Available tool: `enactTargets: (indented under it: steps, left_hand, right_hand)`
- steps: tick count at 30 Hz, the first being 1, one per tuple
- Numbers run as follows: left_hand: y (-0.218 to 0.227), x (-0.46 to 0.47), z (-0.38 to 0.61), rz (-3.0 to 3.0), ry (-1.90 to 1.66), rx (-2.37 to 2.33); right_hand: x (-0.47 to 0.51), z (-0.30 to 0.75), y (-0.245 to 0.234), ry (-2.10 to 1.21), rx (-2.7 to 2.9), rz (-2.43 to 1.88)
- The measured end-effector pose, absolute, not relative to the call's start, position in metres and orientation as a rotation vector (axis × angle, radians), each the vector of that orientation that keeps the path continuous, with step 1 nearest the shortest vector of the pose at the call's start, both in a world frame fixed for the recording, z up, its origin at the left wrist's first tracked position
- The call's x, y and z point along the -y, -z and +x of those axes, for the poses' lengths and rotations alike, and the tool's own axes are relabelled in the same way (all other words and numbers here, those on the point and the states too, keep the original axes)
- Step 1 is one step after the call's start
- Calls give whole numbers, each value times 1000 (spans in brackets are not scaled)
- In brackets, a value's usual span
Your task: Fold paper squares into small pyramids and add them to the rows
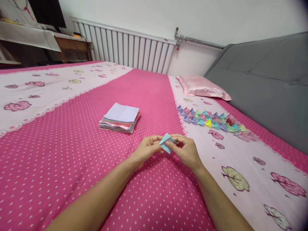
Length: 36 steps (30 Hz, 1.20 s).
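Between my two hands is a small light-blue folded paper [166, 141], its flat face turned toward me like a diamond. My left hand [149, 148] pinches its left edge, thumb in front and fingers partly hidden behind. On the other side my right hand [187, 150] grips it, with the thumb pressed across the front. Ahead and to the left lies a stack of coloured square papers [120, 118], a pale lilac sheet with a crease on top. To the right, rows of small folded paper pieces [214, 122] in purple, teal, pink, green and yellow stand on the bedspread.
Everything lies on a pink dotted bedspread [96, 154] with white printed bands. A pink satin pillow [203, 87] rests by the grey headboard [262, 77]. Beyond the bed are a white radiator [125, 45] and a desk [69, 43] with a monitor [48, 12].
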<state>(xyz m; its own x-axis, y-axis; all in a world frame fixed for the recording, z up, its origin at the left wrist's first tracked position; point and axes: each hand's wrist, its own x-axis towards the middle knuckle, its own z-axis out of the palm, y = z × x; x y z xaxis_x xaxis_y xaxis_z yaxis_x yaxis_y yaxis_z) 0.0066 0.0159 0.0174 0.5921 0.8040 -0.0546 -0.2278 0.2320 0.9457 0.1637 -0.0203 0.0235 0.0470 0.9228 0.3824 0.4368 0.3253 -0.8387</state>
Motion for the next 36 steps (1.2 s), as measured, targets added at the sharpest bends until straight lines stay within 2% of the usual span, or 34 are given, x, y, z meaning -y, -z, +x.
enactTargets:
  steps: [14,24,36]
  left_hand:
    - [-17,-17,9,1232,-841,-622]
    - [-20,-17,8,1211,-898,-640]
    - [-20,-16,5,1189,-895,-719]
  right_hand:
    - [22,161,-25,-666,1507,-1220]
    - [21,154,-18,-706,1158,-1190]
    - [25,156,-27,-917,1256,-1184]
